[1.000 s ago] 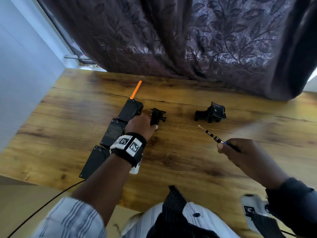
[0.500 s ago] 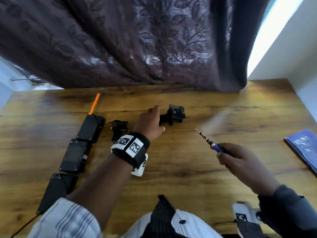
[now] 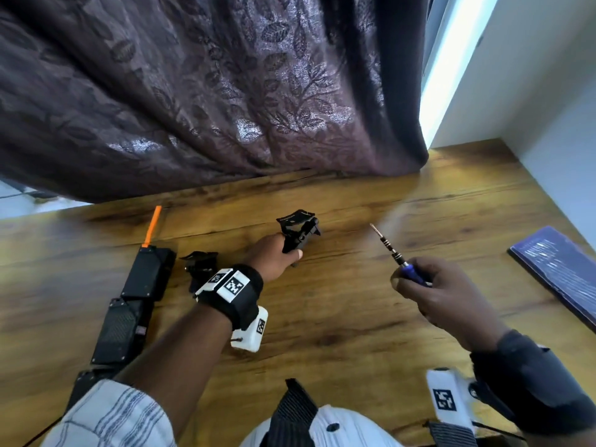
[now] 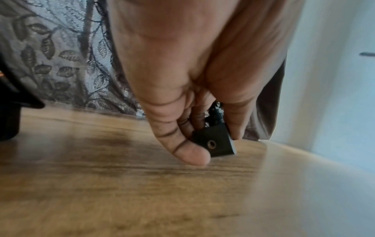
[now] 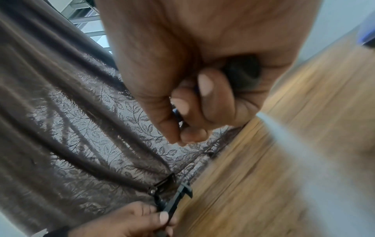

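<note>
left hand: fingers and thumb curled round the near end of a black bracket, gripping it
bracket place: mid table, near the curtain hem, between the loose black part and the screwdriver
bracket axis: long axis runs from the hand away from the person and slightly right; the thin plate end points at the curtain
bracket base: left wrist view shows a flat block with a round hole facing the camera, low over the wood; contact with the table cannot be told
right hand: closed on the blue screwdriver handle, held above the table
screwdriver axis: shaft slants away from the person and left, tip aimed toward the curtain side
tip vs bracket: near, clearly apart, bare wood between
handle end: dark round butt shows in the palm in the right wrist view
loose black part: on the table left of the left wrist
black modules: row along the left side, orange stick at the far end
blue book: flat at the right edge
</note>
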The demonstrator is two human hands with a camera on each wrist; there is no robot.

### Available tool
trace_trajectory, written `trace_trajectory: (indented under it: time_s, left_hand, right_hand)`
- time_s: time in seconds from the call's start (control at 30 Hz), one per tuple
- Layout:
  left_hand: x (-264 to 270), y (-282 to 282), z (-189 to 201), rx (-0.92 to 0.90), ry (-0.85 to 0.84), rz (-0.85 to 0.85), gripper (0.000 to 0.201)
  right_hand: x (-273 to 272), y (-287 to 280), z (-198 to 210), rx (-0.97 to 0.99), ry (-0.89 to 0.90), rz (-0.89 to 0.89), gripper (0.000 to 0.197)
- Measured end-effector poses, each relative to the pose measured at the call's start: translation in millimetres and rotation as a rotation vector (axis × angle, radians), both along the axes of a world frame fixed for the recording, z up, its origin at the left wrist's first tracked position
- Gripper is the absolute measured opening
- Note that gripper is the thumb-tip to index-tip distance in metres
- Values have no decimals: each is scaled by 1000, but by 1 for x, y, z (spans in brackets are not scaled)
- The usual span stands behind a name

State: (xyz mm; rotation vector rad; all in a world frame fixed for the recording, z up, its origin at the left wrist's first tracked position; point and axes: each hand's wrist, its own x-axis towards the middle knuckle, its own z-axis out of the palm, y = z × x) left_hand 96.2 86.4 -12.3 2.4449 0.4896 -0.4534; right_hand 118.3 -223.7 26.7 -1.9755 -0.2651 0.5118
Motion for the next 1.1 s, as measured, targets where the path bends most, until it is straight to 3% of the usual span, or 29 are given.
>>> trace_trajectory:
  time_s: [0.17,0.3,0.43,0.5,0.6,0.7,0.8,0.97,1.03,1.1]
  left_hand:
    - [-37,-6,29,-226,-127,114,30]
    - [-66,-5,60,-199,-192,99,28]
    - [-93,-7,90,-155,-239,52,27]
    - [-104,-7,102,-166,-276,35,26]
    - [-122,-1,118,-213,-335,42,24]
    - [-135,5,130,-282,-393,69,19]
    - [-145,11,133,-463,-451,102,22]
    - [-158,22,133,-928,-502,133,56]
    - [-158,23,132,-1088,-480,219,68]
    - [-156,21,136,-1213,-403,261,76]
  right_hand:
    - [-2,40,15,141,-9,-13,5]
    - [-1,75,33,114,-172,6,35]
    - [-8,105,50,60,-377,138,55]
    - [-14,117,52,108,-381,160,51]
    - [-31,132,54,298,-253,151,24]
    - [-46,138,58,458,-142,164,26]
    - [-59,145,61,514,-112,174,33]
    - [-72,155,66,723,62,64,16]
    - [-77,159,69,780,101,61,10]
    - [-82,164,71,795,117,90,21]
